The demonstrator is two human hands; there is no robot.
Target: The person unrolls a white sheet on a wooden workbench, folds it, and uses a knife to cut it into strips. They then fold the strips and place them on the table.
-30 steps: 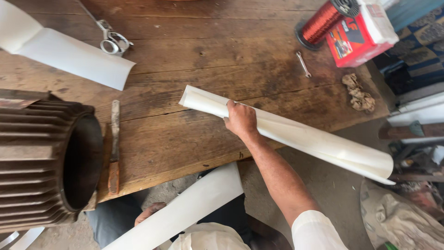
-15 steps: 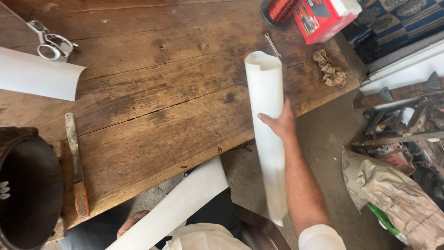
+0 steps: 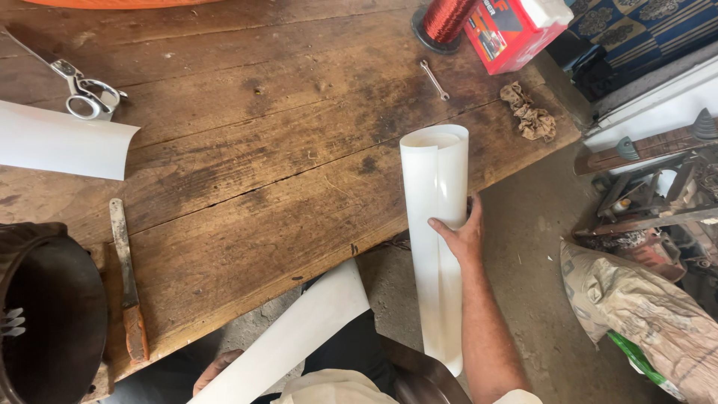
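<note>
Nearby, wrench (image 3: 434, 79) and rag (image 3: 529, 112) flank roll (image 3: 436, 194).

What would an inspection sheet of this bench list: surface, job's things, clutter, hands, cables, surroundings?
Surface: worn, stained wooden table.
Job's things: white roll upright at the table edge; white strip across the lap.
Clutter: scissors, white sheet, knife, motor housing, copper wire spool, red box, spanner, rag.
Hands: right hand grips the roll; left hand under the strip, mostly hidden.
Cables: nothing seen.
Surroundings: concrete floor, sack, metal scrap at right.
</note>
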